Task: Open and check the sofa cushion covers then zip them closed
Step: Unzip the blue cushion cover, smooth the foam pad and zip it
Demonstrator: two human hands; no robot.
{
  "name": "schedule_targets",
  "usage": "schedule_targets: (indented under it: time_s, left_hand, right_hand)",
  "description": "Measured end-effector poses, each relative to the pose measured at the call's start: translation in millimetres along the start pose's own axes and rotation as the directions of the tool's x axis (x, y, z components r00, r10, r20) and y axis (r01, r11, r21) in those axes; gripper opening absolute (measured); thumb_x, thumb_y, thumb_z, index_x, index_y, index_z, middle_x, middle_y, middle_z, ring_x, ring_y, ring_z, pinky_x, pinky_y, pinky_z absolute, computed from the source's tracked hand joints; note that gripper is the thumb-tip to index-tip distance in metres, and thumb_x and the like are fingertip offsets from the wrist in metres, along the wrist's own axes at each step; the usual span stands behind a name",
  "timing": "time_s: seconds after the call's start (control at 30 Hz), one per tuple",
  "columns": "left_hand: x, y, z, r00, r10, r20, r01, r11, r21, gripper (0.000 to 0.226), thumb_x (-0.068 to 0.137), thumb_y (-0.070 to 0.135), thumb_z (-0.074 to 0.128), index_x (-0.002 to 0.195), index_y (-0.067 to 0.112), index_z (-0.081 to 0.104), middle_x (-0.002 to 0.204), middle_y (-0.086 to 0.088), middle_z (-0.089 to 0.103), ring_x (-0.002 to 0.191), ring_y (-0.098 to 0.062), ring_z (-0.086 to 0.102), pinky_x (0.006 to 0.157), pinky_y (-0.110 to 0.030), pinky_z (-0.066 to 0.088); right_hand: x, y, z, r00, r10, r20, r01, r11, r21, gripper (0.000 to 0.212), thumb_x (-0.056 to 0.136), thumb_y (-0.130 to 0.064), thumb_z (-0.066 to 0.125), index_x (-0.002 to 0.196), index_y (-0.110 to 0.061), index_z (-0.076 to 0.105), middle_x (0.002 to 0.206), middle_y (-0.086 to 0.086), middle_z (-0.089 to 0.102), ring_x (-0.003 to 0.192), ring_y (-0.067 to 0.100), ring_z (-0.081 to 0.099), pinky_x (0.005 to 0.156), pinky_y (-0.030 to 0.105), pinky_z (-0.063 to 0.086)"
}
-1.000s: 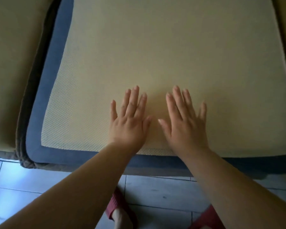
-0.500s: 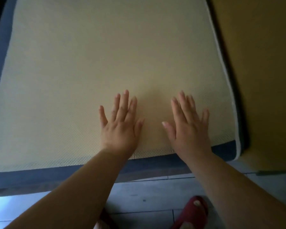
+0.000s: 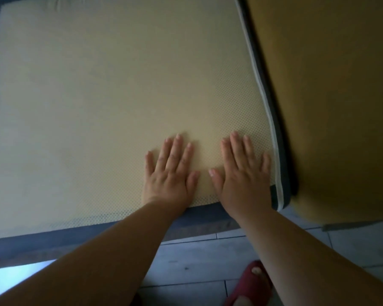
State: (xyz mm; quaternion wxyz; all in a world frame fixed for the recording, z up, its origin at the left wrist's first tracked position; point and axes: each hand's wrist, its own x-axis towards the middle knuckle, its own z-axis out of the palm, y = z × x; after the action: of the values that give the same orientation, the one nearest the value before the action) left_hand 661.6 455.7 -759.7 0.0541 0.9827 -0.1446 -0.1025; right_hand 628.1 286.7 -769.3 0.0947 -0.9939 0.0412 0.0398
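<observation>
A large sofa cushion (image 3: 102, 102) lies flat before me, its cream dotted mesh side facing up and a dark blue fabric border (image 3: 53, 237) running along the near edge. A pale strip (image 3: 266, 102), possibly the zip or piping, runs down its right edge. My left hand (image 3: 170, 173) rests palm down on the mesh near the front edge, fingers spread. My right hand (image 3: 243, 175) lies flat beside it, close to the cushion's front right corner. Neither hand holds anything.
A mustard-yellow cushion (image 3: 336, 102) adjoins on the right, across a dark gap. Grey floor tiles (image 3: 197, 261) lie below the sofa's front edge. A red slipper (image 3: 250, 283) on my foot shows at the bottom right.
Both flat hands have slid rightward across the cushion, from its middle front toward its front right corner. The view has followed, so the yellow cushion on the right now shows.
</observation>
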Motion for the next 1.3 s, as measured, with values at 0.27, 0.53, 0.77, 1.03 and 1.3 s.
schedule_targets:
  time_s: [0.27,0.53,0.77,1.03,1.3]
  left_hand:
    - [-2.0,-0.4,0.8,1.0,-0.012,0.007,0.012,1.0,0.028,0.063,0.094,0.058,0.004,0.151,0.034,-0.008,0.157,0.01,-0.021,0.143,-0.009,-0.025,0.117,-0.046,-0.012]
    - [-34.9,-33.2,-28.3,0.998,0.061,-0.014,-0.063,0.98,-0.191,0.061,0.1,0.043,0.033,0.154,0.027,0.008,0.161,0.01,-0.002,0.147,-0.009,-0.006,0.119,-0.039,-0.006]
    - [-135.4,-134.8,-11.5,0.96,-0.12,-0.252,0.059,0.97,-0.234,0.027,0.093,0.028,0.043,0.118,0.017,0.038,0.16,-0.005,0.015,0.149,-0.022,0.003,0.116,-0.055,0.0]
    - [-187.5,-189.7,16.5,0.973,0.01,-0.232,-0.029,0.996,-0.079,0.033,0.077,0.013,0.072,0.09,0.014,0.042,0.158,-0.013,0.022,0.146,-0.034,0.014,0.11,-0.064,0.016]
    - [-182.9,-209.8,26.5,0.992,0.11,0.068,-0.12,0.979,0.167,0.045,0.08,0.049,0.068,0.105,0.024,0.04,0.147,-0.009,-0.044,0.136,-0.031,-0.04,0.106,-0.06,-0.016]
  right_hand:
    - [0.8,0.8,2.9,1.0,-0.011,-0.012,0.011,1.0,0.003,0.069,0.098,-0.055,0.021,0.155,-0.017,0.018,0.164,0.005,0.012,0.151,0.026,0.007,0.117,0.057,0.008]
    - [-1.9,-24.5,-24.5,0.986,0.104,0.132,-0.099,0.994,-0.041,0.067,0.1,-0.05,0.027,0.157,-0.022,0.004,0.165,0.001,-0.006,0.15,0.024,-0.007,0.118,0.058,0.003]
    - [-72.8,-161.7,-4.7,0.958,-0.271,-0.089,0.285,0.931,0.227,0.054,0.09,-0.034,0.054,0.138,-0.015,0.038,0.162,0.011,0.018,0.149,0.03,0.014,0.113,0.061,0.011]
    - [-104.8,-200.2,50.7,0.918,-0.397,0.013,0.398,0.917,-0.041,0.051,0.068,-0.036,0.083,0.098,-0.017,0.046,0.161,0.019,0.017,0.148,0.04,0.011,0.107,0.072,0.01]
    - [-105.4,-183.4,85.2,0.866,-0.499,0.043,0.483,0.808,-0.338,0.1,0.036,-0.053,0.094,0.116,-0.025,0.042,0.162,0.019,-0.009,0.148,0.044,-0.004,0.109,0.073,-0.003]
